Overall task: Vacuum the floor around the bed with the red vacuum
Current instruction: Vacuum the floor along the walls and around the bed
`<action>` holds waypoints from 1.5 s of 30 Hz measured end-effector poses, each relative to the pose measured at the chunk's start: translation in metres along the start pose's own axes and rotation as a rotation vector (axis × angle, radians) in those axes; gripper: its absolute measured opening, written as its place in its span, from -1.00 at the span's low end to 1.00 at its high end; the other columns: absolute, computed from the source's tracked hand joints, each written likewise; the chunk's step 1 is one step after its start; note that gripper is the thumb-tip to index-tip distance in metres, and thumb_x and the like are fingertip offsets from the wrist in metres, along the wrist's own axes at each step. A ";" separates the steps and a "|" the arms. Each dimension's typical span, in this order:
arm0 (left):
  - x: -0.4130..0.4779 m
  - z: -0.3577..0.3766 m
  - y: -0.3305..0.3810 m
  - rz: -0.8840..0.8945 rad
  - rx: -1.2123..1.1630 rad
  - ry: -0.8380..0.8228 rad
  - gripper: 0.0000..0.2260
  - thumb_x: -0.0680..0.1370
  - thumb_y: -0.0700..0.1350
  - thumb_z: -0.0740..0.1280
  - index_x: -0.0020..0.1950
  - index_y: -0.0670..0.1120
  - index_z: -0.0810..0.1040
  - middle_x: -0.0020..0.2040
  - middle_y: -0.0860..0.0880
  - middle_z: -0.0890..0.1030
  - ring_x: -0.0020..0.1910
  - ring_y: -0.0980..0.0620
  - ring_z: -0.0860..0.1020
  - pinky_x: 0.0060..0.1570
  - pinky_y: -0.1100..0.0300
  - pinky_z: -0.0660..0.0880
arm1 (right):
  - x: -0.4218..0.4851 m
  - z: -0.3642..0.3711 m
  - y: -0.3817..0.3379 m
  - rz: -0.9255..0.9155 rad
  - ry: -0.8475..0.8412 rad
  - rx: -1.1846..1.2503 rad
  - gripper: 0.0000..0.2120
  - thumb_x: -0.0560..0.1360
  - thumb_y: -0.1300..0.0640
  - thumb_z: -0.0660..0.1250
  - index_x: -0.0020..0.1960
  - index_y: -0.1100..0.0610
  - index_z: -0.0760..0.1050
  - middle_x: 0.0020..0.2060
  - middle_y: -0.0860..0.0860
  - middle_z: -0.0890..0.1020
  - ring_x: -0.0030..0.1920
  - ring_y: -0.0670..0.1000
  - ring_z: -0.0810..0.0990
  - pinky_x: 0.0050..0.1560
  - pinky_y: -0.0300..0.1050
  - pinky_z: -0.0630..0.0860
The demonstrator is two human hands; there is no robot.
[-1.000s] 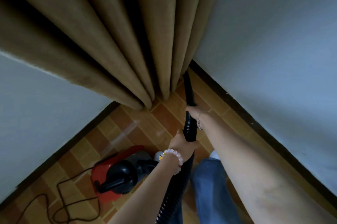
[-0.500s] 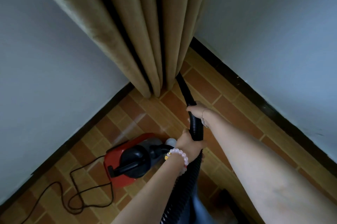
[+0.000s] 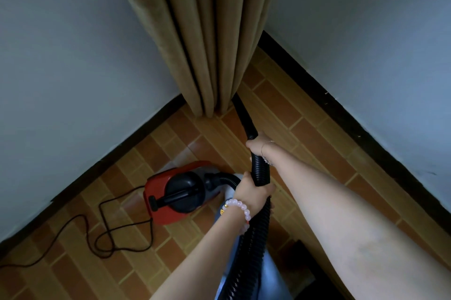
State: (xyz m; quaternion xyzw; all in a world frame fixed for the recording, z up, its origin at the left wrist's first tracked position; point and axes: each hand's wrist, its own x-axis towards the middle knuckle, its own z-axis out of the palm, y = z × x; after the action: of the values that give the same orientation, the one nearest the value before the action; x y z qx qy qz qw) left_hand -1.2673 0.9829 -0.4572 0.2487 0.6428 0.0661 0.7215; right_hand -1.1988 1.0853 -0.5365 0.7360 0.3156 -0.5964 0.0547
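The red vacuum point(image 3: 170, 192), a red canister with a black handle, sits on the tiled floor to the left of my hands. Its black ribbed hose point(image 3: 249, 246) rises past my legs to a smooth black wand point(image 3: 245, 116) that reaches under the curtain's hem in the room corner; the wand's tip is hidden there. My left hand point(image 3: 251, 192), with a bead bracelet on the wrist, grips the hose. Just ahead of it, my right hand point(image 3: 258, 144) grips the wand's lower end. No bed is in view.
A brown pleated curtain point(image 3: 207, 38) hangs in the corner between two pale walls with a dark skirting point(image 3: 341, 106). The vacuum's black power cord point(image 3: 109, 229) loops over the floor at the left. A dark object point(image 3: 310, 273) shows at the bottom right.
The view has pulled back and turned, so more floor and both walls show. The vacuum now appears nearer the middle. Both hands keep their grip on the hose and wand.
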 end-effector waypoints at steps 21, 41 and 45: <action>-0.051 -0.015 -0.066 -0.030 -0.133 0.045 -0.76 0.48 -0.22 0.29 0.06 -0.12 0.28 -0.35 -0.10 0.51 -0.56 0.03 0.48 -0.48 0.21 0.48 | -0.028 0.075 0.031 -0.061 -0.045 -0.149 -0.61 0.55 0.25 0.19 0.37 0.21 0.29 -0.01 0.12 0.44 -0.06 0.10 0.45 -0.07 -0.09 0.39; -0.111 -0.152 -0.158 0.077 -0.066 0.186 -0.74 0.45 -0.18 0.32 0.08 -0.12 0.33 -0.26 -0.04 0.46 -0.42 0.00 0.44 -0.38 0.18 0.45 | -0.093 0.226 -0.022 -0.094 -0.006 -0.244 -0.58 0.56 0.17 0.17 0.40 0.18 0.22 0.22 0.19 0.48 0.15 0.19 0.52 0.02 -0.07 0.46; -0.112 -0.176 -0.165 0.091 -0.071 0.212 -0.71 0.44 -0.16 0.33 0.11 -0.14 0.35 -0.24 -0.05 0.46 -0.33 -0.06 0.45 -0.25 0.07 0.47 | -0.093 0.248 -0.038 -0.121 0.002 -0.278 -0.56 0.54 0.18 0.19 0.40 0.17 0.23 0.19 0.19 0.49 0.10 0.17 0.52 0.03 -0.06 0.47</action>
State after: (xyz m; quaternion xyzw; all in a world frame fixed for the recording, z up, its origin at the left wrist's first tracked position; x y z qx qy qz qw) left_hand -1.4915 0.8415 -0.4393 0.2438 0.7009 0.1474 0.6539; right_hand -1.4363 0.9649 -0.5107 0.7014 0.4392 -0.5485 0.1197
